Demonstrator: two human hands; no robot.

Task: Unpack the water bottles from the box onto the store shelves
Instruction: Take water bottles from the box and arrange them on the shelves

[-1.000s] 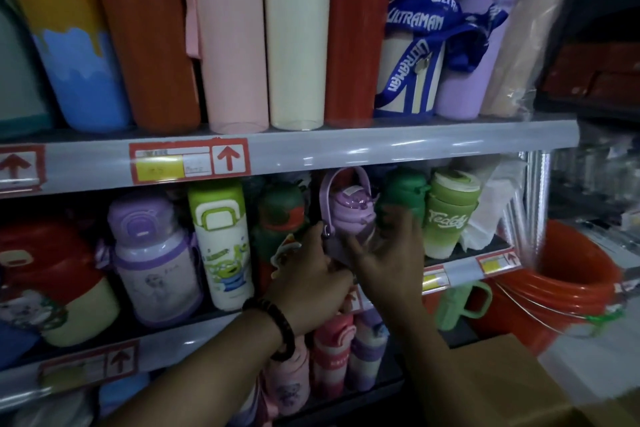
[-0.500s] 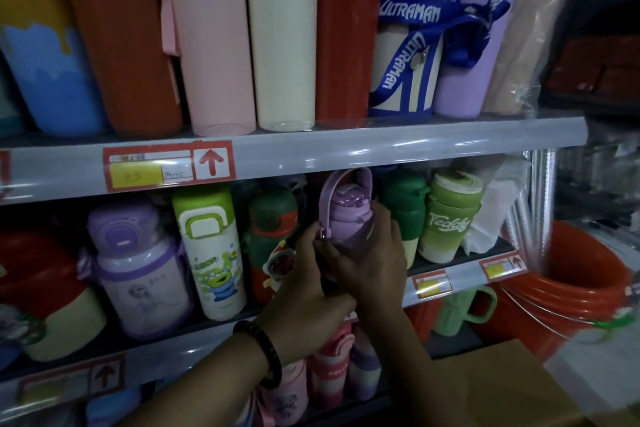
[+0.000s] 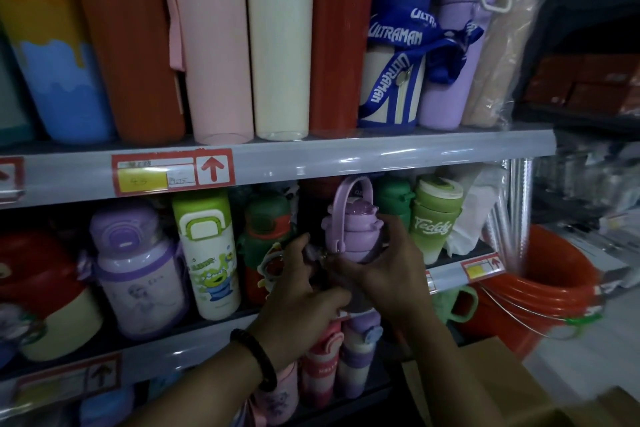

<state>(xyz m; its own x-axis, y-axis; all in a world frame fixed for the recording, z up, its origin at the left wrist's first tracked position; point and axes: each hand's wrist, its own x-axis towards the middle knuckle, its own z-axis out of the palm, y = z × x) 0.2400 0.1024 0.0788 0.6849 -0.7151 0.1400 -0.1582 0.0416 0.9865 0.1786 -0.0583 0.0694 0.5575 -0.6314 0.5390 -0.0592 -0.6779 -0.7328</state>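
- The store shelves (image 3: 346, 156) fill the view, packed with bottles (tall flasks above, small children's ones below).
- A cardboard box (image 3: 485, 374) sits at the lower right.
- The left hand (image 3: 298, 302) curls its fingers round the lower left side of the purple bottle (image 3: 356, 232).
- The right hand (image 3: 388, 274) wraps its fingers round the bottle's right side.
- The purple bottle is upright with its handle raised, between a green-and-red bottle (image 3: 266, 218) and a green Teddy cup (image 3: 433, 222). The hands hide its base.
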